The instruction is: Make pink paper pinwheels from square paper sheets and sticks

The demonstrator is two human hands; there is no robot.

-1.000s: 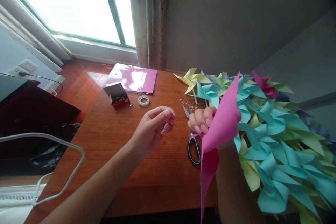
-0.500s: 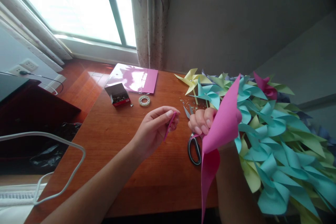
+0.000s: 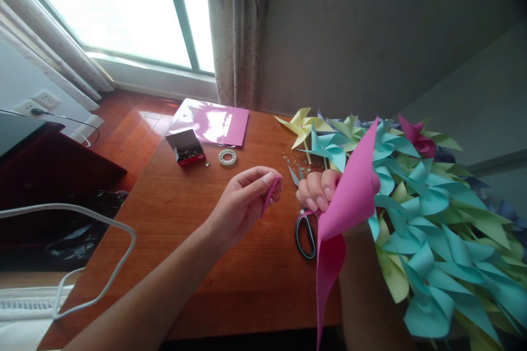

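Note:
My left hand (image 3: 247, 200) is raised over the wooden table (image 3: 193, 247) and pinches a small pink paper strip (image 3: 269, 197) between thumb and fingers. My right hand (image 3: 319, 189) grips a large pink paper sheet (image 3: 349, 192) that bends down toward me, hiding much of that hand. Black-handled scissors (image 3: 305, 227) lie on the table just under and between the two hands.
A big heap of teal, yellow and pink paper pinwheels (image 3: 424, 203) fills the right side. A stack of pink paper (image 3: 214, 123), a small open box (image 3: 187, 149) and a tape roll (image 3: 226, 157) lie further back. White tubing (image 3: 102, 230) curves at the left edge.
My left hand has shifted slightly right toward my right hand, and the pink strip in it shows more clearly. The right hand and its sheet stay put.

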